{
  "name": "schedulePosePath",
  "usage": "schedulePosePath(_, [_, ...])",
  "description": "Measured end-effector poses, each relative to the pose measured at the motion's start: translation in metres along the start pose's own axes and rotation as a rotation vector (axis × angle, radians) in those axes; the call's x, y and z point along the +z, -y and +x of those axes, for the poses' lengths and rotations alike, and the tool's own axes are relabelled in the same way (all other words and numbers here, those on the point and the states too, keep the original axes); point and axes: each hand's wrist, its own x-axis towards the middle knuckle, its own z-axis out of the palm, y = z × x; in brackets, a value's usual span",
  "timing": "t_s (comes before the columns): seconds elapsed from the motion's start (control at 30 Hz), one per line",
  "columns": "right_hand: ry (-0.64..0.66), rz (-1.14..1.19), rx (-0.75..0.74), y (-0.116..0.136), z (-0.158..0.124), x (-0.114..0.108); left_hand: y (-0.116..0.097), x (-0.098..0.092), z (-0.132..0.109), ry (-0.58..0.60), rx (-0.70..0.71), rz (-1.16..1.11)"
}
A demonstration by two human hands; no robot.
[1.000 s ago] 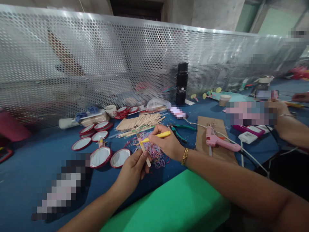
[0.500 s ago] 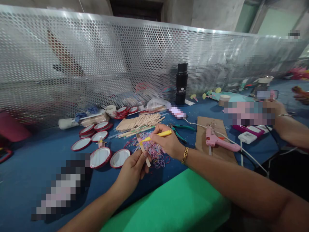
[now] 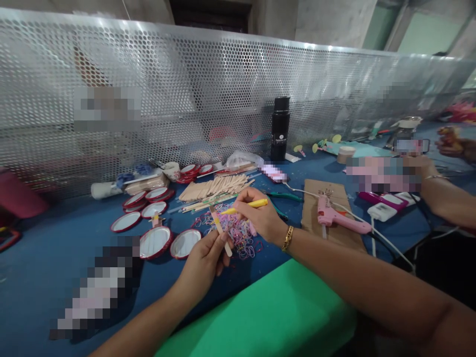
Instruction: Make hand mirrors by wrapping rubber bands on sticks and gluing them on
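- Flat wooden stick (image 3: 222, 235): held up in front of the person, above the table, tilted, upper end leaning to the left. Brownish at the top, yellow band below that, pale wood down to the rounded lower end.
- Left hand (image 3: 210, 252): closed on the stick, thumb and fingers pinching its lower half.
- Right hand (image 3: 263, 218): closed on a yellow marker (image 3: 256, 204), pen-fashion. Marker's tip points at the stick, just beside the yellow band; a narrow gap shows from here. Gold bracelet (image 3: 287, 238) on that wrist.
- Beneath and behind both hands: loose heap of thin coloured loops (image 3: 243, 245), mostly pink and purple.
- Beyond the heap: pile of wooden sticks (image 3: 217, 187), many fanned over one another.
- Left of the heap: round red-rimmed discs (image 3: 186, 243), pale-faced, some lying singly, some stacked.
- Behind the right hand: teal-handled tool (image 3: 285, 196), partly hidden.
- Farther right: pink glue gun (image 3: 336, 216) lying on a piece of cardboard (image 3: 311, 210), white plug block (image 3: 383, 211) just beside it.
- Back of the blue table (image 3: 89, 218): black bottle (image 3: 280, 130), upright, near a perforated metal screen (image 3: 156, 74).
- Near edge: green cloth (image 3: 260, 307) below the forearms.
- Far right: a co-worker's forearm (image 3: 448, 198) reaches in; what lies at that hand is blurred.
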Motion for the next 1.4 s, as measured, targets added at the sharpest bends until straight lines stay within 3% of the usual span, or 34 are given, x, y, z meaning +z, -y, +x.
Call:
schedulePosePath(0.27, [0.066,0.103,0.05,0.004,-0.003,0.003,-0.003,-0.004,-0.005,0.024,-0.028,-0.086])
schedulePosePath(0.57, [-0.018,0.019,0.05,0.001,-0.003,0.004,-0.001,-0.008,-0.004,0.071,-0.054,-0.102])
schedulePosePath(0.77, [0.052,0.055,0.058,0.004,-0.006,0.005,-0.002,-0.007,-0.005,0.068,-0.07,-0.11])
schedulePosePath(0.93, [0.028,0.05,0.117,0.004,-0.009,0.008,0.0,-0.008,-0.004,0.083,-0.08,-0.115])
schedulePosePath(1.4, [-0.011,-0.027,0.111,-0.005,-0.01,0.016,0.0,-0.005,-0.002,0.086,-0.081,-0.094])
